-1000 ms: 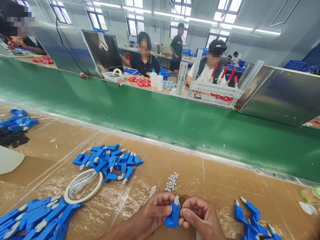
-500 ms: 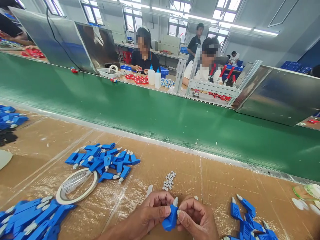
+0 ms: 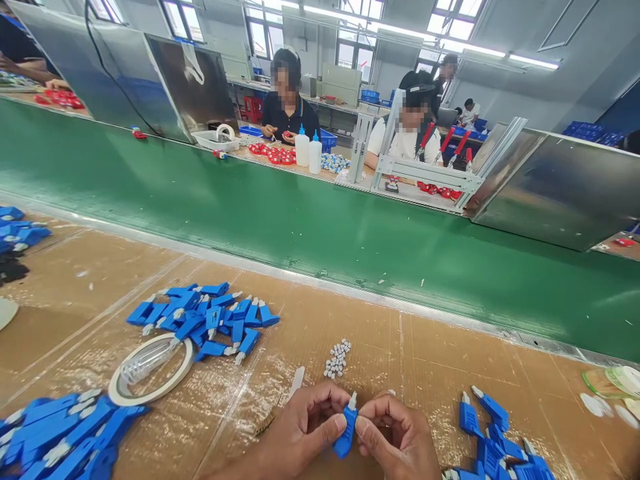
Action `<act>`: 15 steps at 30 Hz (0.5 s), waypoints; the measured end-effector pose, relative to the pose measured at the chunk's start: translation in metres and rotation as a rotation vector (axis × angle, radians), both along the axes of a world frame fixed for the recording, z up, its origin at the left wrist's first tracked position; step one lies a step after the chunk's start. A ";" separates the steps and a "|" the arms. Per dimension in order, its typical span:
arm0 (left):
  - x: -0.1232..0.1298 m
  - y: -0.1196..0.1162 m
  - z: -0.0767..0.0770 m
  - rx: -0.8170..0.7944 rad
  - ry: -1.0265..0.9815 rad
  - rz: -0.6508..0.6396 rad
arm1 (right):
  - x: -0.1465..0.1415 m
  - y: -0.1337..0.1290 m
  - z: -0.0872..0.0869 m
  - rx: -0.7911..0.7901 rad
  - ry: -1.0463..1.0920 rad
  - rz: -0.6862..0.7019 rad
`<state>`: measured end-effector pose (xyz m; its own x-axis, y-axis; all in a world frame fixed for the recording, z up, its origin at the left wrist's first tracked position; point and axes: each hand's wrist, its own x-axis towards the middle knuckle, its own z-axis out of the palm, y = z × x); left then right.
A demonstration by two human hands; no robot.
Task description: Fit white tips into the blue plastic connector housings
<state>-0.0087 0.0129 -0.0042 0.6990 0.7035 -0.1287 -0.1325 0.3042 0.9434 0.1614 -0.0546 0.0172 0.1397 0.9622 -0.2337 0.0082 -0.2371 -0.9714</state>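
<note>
Between my two hands, low in the middle of the head view, is a small blue plastic part [image 3: 346,437] with a pale tip pointing up and away. My left hand [image 3: 313,423] pinches its left side between thumb and fingers. From the right, my right hand [image 3: 395,430] presses thumb and fingertips against its other side; whether a smaller piece sits under them I cannot make out. Just beyond the hands lies a little heap of small grey-white pieces [image 3: 337,358]. Similar blue parts [image 3: 493,433] are piled to the right of my right hand.
More blue parts lie in a middle pile [image 3: 210,317] and a near-left pile [image 3: 65,433]. A tape roll [image 3: 117,383] has a clear plastic piece across it. The green belt [image 3: 300,230] crosses behind, with co-workers beyond. A jar [image 3: 617,381] stands at far right.
The blue part has turned between my fingers, now showing a narrower side. My right hand's fingertips have shifted slightly against it. The view has moved a little.
</note>
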 end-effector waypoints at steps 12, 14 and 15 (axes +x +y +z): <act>0.000 -0.006 0.001 -0.070 -0.093 -0.041 | 0.004 0.005 -0.013 -0.097 0.452 0.022; 0.000 -0.007 0.004 -0.064 -0.111 -0.031 | 0.002 0.005 -0.011 -0.108 0.491 0.013; 0.000 -0.008 0.005 -0.060 -0.120 -0.028 | 0.001 0.006 -0.011 -0.111 0.507 0.014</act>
